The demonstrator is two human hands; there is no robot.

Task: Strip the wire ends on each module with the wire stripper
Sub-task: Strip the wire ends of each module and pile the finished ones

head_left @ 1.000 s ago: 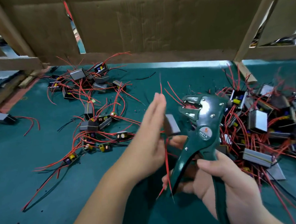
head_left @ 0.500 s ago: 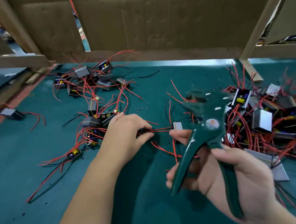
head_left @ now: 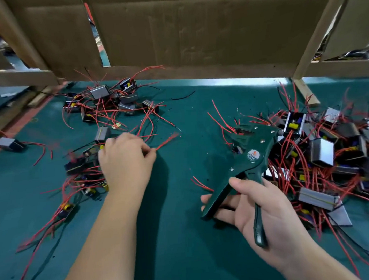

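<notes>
Wires (head_left: 165, 142) are thin, floppy and light; your left hand (head_left: 127, 162) pinches a red bunch over the left module pile (head_left: 104, 101). Grip near the ends, since they'll likely whip. Your right hand (head_left: 266, 212) wraps the wire stripper (head_left: 251, 155), handles spread, beside the right pile (head_left: 321, 154).

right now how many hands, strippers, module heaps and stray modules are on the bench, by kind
hands: 2, left hand pinching red wires, right hand gripping the tool
wire stripper: 1
module heaps: 2, left heap, right heap
stray module, far left: 1
total: 6
modules inside the heaps are too tangled to count
</notes>
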